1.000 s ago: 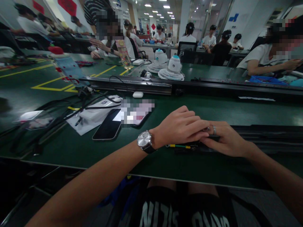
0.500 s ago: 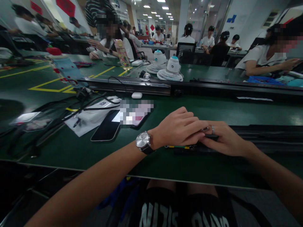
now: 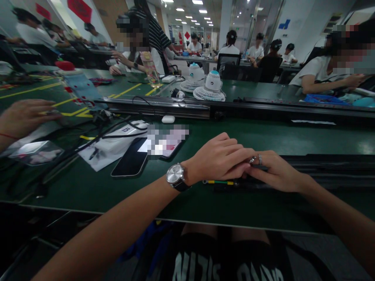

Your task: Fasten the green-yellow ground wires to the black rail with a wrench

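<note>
My left hand (image 3: 219, 158), with a silver wristwatch (image 3: 175, 175) on its wrist, curls its fingers over the fingertips of my right hand (image 3: 277, 173), which wears rings. Both hands press together on a long black part (image 3: 231, 186) lying on the green table (image 3: 117, 191). A yellow-green wire (image 3: 219, 182) sticks out to the left from under my left hand. What sits directly between the fingertips is hidden.
A dark phone (image 3: 130, 160), a second phone (image 3: 168, 142) and white paper (image 3: 105, 150) with black cables lie left of my hands. A co-worker's hand (image 3: 25, 116) rests at far left. A black rail (image 3: 164, 107), an earbud case (image 3: 168, 119) and two small fans (image 3: 209, 88) stand beyond.
A co-worker's hand has come into view at the far left. My two hands stay pressed together on the black part, almost unmoved.
</note>
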`<act>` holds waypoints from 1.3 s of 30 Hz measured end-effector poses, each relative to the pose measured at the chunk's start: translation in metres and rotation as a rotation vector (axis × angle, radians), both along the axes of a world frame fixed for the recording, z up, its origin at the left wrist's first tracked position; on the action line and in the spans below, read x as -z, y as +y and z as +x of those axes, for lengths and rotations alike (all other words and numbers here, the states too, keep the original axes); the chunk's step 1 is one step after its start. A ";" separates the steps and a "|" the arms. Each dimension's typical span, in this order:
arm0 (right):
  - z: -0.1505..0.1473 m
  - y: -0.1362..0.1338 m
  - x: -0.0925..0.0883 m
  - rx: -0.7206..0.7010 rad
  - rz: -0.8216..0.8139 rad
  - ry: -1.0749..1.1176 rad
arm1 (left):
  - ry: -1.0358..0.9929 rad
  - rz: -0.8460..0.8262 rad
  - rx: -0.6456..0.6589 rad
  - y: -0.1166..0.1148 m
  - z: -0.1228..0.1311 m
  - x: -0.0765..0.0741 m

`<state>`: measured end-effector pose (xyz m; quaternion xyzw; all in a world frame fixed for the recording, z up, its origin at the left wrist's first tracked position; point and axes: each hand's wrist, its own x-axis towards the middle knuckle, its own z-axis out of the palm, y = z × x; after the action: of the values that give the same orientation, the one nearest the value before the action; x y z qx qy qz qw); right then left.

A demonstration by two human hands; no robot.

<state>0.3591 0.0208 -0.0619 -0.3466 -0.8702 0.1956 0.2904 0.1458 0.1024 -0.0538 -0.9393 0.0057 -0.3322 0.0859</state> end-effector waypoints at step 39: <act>-0.021 0.022 0.012 0.351 -0.316 0.297 | 0.365 -0.410 -0.267 0.040 -0.010 0.020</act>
<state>0.3385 0.0426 -0.0738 -0.5007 -0.7034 0.3240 0.3867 0.1356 0.1419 -0.0740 -0.9736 -0.1698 -0.1379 -0.0647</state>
